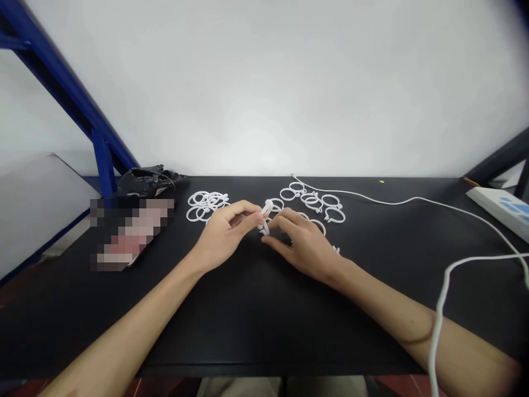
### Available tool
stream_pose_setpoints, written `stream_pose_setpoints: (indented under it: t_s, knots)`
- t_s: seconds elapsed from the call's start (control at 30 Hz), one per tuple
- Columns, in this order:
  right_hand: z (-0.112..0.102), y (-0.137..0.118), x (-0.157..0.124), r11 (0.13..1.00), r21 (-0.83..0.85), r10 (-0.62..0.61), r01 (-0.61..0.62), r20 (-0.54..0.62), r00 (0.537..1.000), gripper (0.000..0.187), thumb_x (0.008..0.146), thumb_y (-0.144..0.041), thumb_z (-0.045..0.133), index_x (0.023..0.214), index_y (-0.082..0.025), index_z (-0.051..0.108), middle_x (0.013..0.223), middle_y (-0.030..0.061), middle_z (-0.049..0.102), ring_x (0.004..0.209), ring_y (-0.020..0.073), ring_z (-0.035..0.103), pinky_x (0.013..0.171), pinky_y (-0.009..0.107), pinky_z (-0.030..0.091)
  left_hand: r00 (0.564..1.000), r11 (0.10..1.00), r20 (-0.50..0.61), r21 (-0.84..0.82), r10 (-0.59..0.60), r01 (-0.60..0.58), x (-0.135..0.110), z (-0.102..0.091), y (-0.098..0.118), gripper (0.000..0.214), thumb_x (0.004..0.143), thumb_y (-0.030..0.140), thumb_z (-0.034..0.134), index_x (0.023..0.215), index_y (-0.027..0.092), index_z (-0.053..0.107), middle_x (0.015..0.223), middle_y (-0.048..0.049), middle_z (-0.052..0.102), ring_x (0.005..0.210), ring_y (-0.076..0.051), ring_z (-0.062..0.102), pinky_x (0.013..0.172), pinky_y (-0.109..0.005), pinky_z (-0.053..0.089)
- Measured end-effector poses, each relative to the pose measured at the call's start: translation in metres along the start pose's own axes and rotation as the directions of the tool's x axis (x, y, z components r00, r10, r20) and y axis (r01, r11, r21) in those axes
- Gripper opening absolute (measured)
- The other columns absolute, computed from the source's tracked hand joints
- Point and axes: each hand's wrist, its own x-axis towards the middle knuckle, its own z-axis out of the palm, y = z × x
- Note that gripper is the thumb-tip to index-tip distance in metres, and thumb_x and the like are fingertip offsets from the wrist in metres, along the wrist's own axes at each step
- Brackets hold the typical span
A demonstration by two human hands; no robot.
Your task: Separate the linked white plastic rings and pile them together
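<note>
A white plastic ring clip [265,219] sits between the two hands just right of centre, its long axis tilted slightly from upright. The left hand [225,234] and right hand [303,245] lie about equally near it. Each grip is closed on it, pinching from opposite sides, though the fingers hide much of its shape. On the black worktop [264,314] are two loose groups of similar rings: a tangled group of at least five rings [204,205] at upper left, and a scattered group of at least six rings [314,201] above the right hand; overlaps prevent an exact count. One white cable [397,201] runs behind them.
</note>
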Motion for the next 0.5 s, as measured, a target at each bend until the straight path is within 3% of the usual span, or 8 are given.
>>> stream_pose_setpoints:
  t_s: [0.17, 0.33, 0.5]
  knots:
    - [-0.003, 0.003, 0.001, 0.984, 0.173, -0.016, 0.034, -0.102, 0.995, 0.004, 0.092, -0.022, 0.057, 0.09, -0.021, 0.06, 0.086, 0.0018, 0.059, 0.072, 0.0121, 0.058, 0.067, 0.025, 0.049, 0.996, 0.991, -0.053, -0.112, -0.076, 0.07, 0.004, 0.0, -0.006, 0.024, 0.087, 0.043, 0.062, 0.084, 0.021, 0.069, 0.083, -0.0011, 0.067, 0.077, -0.015, 0.06, 0.074, -0.028, 0.048]
    - [-0.01, 0.002, 0.004, 0.985, 0.17, 0.016, 0.027, -0.251, 0.968, 0.005, 0.091, -0.019, 0.058, 0.088, -0.022, 0.062, 0.086, 0.0026, 0.064, 0.076, 0.0138, 0.059, 0.069, 0.026, 0.049, 0.973, 0.936, -0.111, -0.313, -0.201, 0.158, 0.009, -0.006, -0.021, 0.025, 0.083, 0.042, 0.066, 0.086, 0.018, 0.071, 0.086, -0.0022, 0.065, 0.065, -0.01, 0.052, 0.063, -0.026, 0.045]
    - [-0.011, -0.001, 0.005, 0.977, 0.191, -0.033, 0.089, -0.278, 0.96, 0.005, 0.09, -0.019, 0.06, 0.089, -0.022, 0.064, 0.089, 0.0038, 0.068, 0.079, 0.0149, 0.062, 0.07, 0.027, 0.051, 0.966, 0.895, -0.067, -0.398, -0.249, 0.202, 0.01, -0.012, -0.023, 0.027, 0.083, 0.042, 0.067, 0.075, 0.015, 0.068, 0.09, -0.0029, 0.064, 0.065, -0.008, 0.05, 0.062, -0.024, 0.043]
